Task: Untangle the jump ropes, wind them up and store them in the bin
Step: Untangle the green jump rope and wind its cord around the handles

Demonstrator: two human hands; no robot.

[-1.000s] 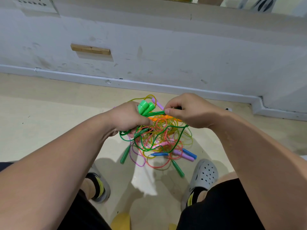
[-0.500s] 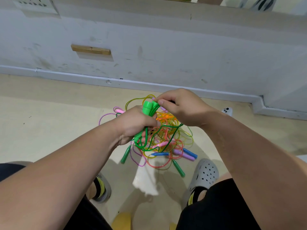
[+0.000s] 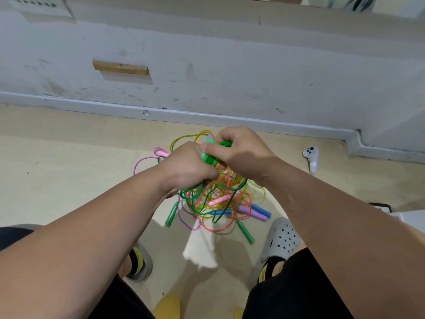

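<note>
A tangle of jump ropes (image 3: pixel 220 201) in green, orange, yellow, pink and purple lies on the floor between my feet, with green, blue, purple and pink handles sticking out. My left hand (image 3: pixel 188 169) grips the bright green handles (image 3: pixel 208 155) and a bundle of green cord above the pile. My right hand (image 3: pixel 239 153) is curled round the same green rope at its top, thumb pressed on the handles. The two hands touch. No bin is in view.
A white game controller (image 3: pixel 311 157) lies on the floor to the right. The grey wall and baseboard (image 3: pixel 207 117) run close behind the pile. My grey clogs (image 3: pixel 281 240) flank the ropes, and a white cloth (image 3: pixel 202 249) lies under them.
My right hand has moved left and closed over the green handles, meeting my left hand, which has shifted right and up. The orange cord it pinched before is released.
</note>
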